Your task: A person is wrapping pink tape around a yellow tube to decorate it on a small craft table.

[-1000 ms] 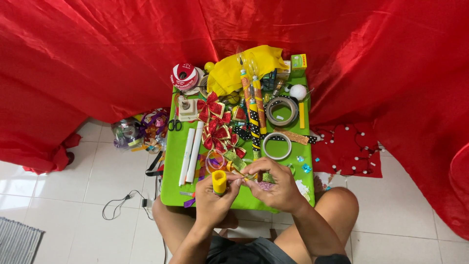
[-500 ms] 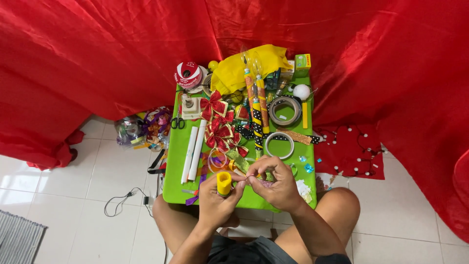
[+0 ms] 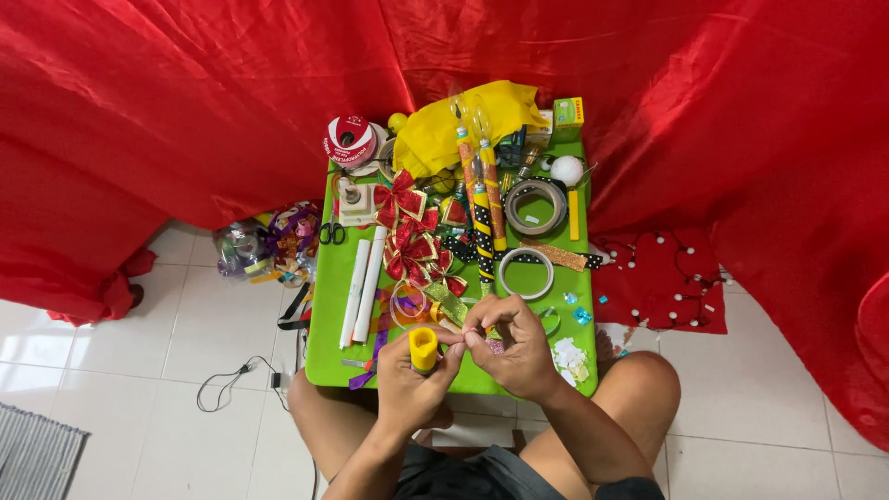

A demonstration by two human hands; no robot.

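A small yellow roll (image 3: 423, 349) is held upright in the left hand (image 3: 412, 380), its open end facing up. Its free end is pinched just beside it by the right hand (image 3: 509, 347).

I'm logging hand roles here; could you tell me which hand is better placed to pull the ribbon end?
Right. The right hand has its fingertips at the yellow ribbon roll, which the left hand grips.

Whatever is pinched between the fingertips of the right hand (image 3: 515, 344) is too small to be told, and the grey mat (image 3: 35, 456) is cut off by the lower left edge.
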